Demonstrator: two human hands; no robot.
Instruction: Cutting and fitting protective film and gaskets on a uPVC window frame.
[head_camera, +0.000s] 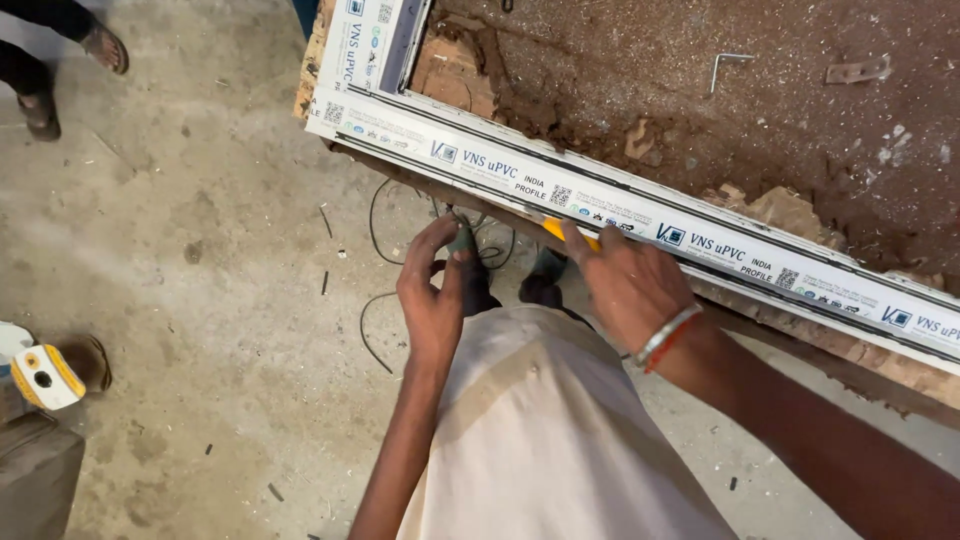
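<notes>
A yellow tool (557, 231) is pinched in the right hand (628, 285) fingers (575, 240), against the long white bar (640, 215) at the worktop (700, 90) edge. A small dark thing (462, 240) is gripped by the curled left hand (432, 300).

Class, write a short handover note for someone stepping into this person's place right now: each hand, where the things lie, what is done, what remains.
Left hand: closed round a small dark object, not identifiable.
Right hand: pressing a yellow tool against the white window profile.
The profile lies slantwise on the dusty workbench, joined to a second white length at the corner.
Black cable hangs below the bench edge.
Done and left: cannot be told.
</notes>
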